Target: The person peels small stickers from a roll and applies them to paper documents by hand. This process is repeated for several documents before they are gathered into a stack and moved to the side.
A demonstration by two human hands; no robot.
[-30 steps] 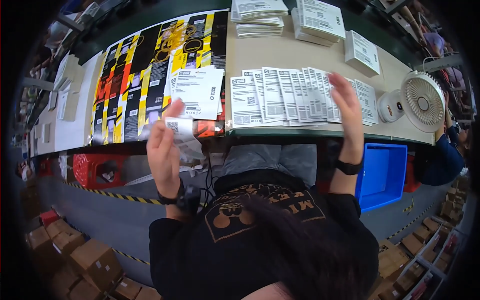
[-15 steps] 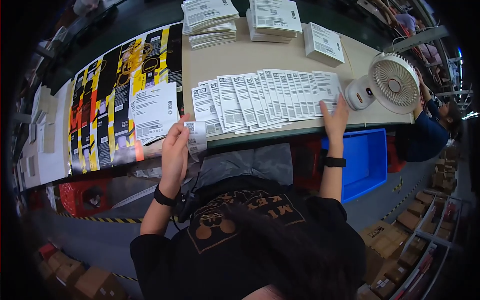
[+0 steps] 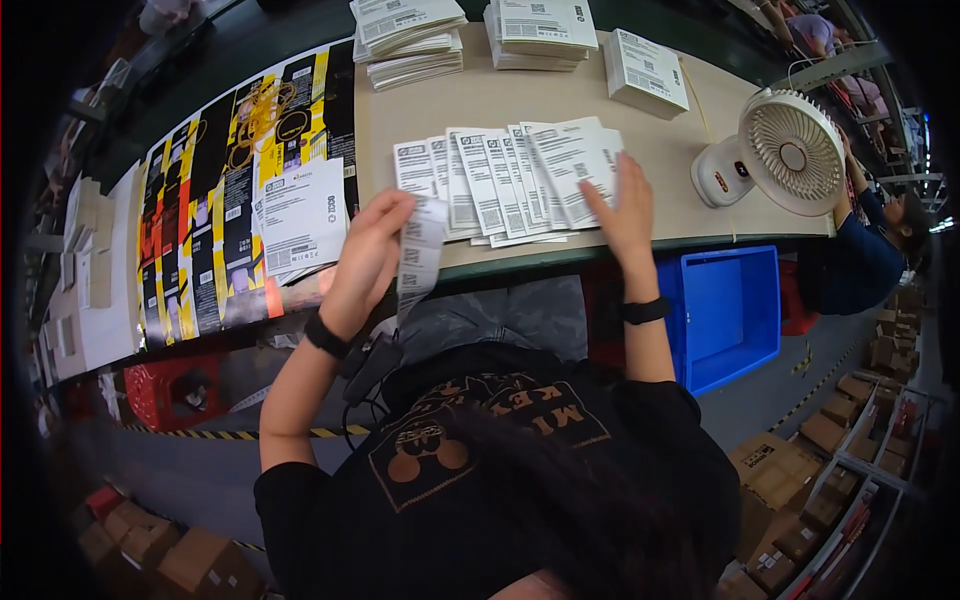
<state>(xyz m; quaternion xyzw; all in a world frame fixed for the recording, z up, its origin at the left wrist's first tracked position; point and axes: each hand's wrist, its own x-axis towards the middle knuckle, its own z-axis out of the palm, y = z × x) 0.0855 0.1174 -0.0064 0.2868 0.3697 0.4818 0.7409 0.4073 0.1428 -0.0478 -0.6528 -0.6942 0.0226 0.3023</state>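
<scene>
White paper is what I see first: a narrow printed slip (image 3: 418, 255) hangs from my left hand (image 3: 368, 255), pinched at its top edge between thumb and fingertips, dangling over the front lip of the bench (image 3: 520, 95). That left hand is raised just ahead of the bench edge, wrist bent, with a dark band on the wrist and the forearm coming up from below. The slip is long, thin, white with small black print, curling slightly at its lower end. My right hand (image 3: 622, 205) lies open and flat, fingers spread, pressing on the right end of a fanned row of leaflets (image 3: 505, 180); these are white sheets with black print, overlapping like cards along the near part of the bench. Left of the row lies a single printed sheet (image 3: 300, 215) on black and yellow packaging sheets (image 3: 210, 200). Further back stand stacks of leaflets (image 3: 410, 35), and to the right a small white fan (image 3: 785, 150).
</scene>
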